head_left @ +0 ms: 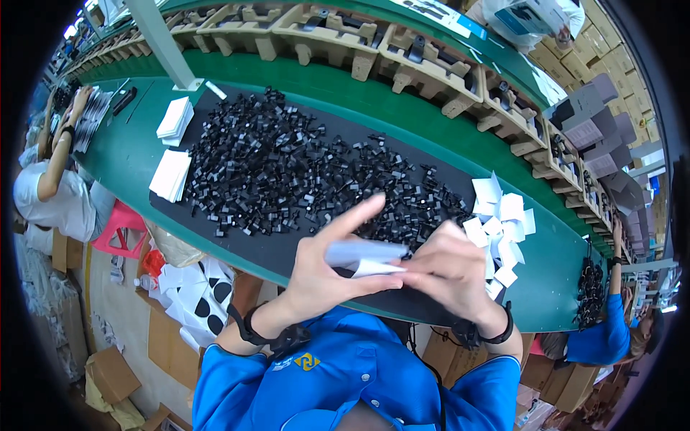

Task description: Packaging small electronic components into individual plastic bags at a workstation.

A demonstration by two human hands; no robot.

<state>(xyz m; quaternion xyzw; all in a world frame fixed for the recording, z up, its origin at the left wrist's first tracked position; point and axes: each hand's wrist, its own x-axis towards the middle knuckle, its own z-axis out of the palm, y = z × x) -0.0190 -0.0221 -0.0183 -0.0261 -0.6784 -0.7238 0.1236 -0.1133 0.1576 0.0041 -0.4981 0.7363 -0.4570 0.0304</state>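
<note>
Over the near edge of the table, my left hand (320, 269) grips a small folded piece of white paper (375, 268) between its thumb and fingers, with the index finger stretched out. Closed in a pinch, my right hand (451, 269) meets the paper's right edge; its fingertips are slightly blurred. Whether a small part sits inside the fold, I cannot tell. Just beyond both hands spreads a large heap of small black plastic parts (287, 165) on a dark mat (244, 248). To the right of my right hand lies a loose pile of folded white papers (503, 223).
Two stacks of white paper (170, 176) lie at the mat's left end. Behind a green divider runs a row of cardboard pulp trays (323, 36). A box of white sheets (198, 294) stands below left. Co-workers sit at both sides, one in a blue shirt (600, 337).
</note>
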